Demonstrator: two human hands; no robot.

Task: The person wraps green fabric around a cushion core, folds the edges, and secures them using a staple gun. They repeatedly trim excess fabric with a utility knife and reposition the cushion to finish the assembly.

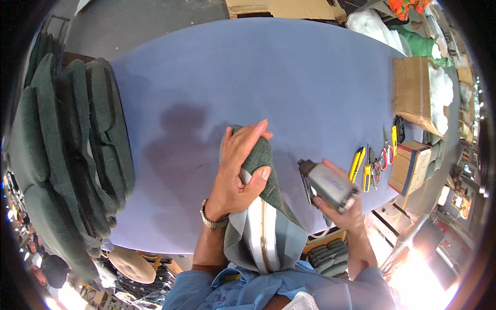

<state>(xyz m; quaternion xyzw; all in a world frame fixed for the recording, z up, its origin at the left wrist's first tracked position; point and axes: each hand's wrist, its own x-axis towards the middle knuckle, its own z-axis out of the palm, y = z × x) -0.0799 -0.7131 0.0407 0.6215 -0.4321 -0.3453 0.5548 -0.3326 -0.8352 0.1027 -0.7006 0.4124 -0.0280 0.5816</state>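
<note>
I have the left hand (237, 173) with its grip closed around the narrow upper end of a dark-green woven fabric piece with grey lining (271, 188), in front of the chest at the near edge of the blue, smooth-topped table (289, 77). I judge it light and floppy, best held at that folded end. My right hand (352, 217) has its grip wrapped around a blocky grey-and-black handheld tool (330, 183), probably heavier, rigid and rather smooth.
</note>
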